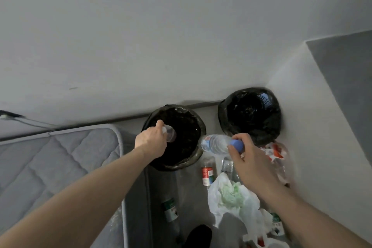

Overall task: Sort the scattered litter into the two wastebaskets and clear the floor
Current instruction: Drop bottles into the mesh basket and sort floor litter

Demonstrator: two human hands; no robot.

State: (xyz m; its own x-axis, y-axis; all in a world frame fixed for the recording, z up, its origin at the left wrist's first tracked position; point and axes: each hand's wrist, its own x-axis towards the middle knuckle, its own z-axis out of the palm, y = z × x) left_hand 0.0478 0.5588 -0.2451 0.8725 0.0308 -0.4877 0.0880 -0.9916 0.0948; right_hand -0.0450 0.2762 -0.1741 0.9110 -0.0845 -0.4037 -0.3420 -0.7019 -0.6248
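Right hand [248,159] pinching blue cap of clear plastic water bottle [215,144], long axis level, base pointing left toward left black-lined wastebasket [196,125]; left hand [152,139] gripping small clear plastic cup [170,134] above it

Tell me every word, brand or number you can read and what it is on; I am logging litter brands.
Nothing is legible.
Blue-capped bottle in the right hand: blue label print, blurred.
Red-label bottle on the floor: blurred.
Green-label bottle: too small.
Clear cup in the left hand: no print.

Clear bottle [216,144] held beside black-lined wastebaskets [198,127]
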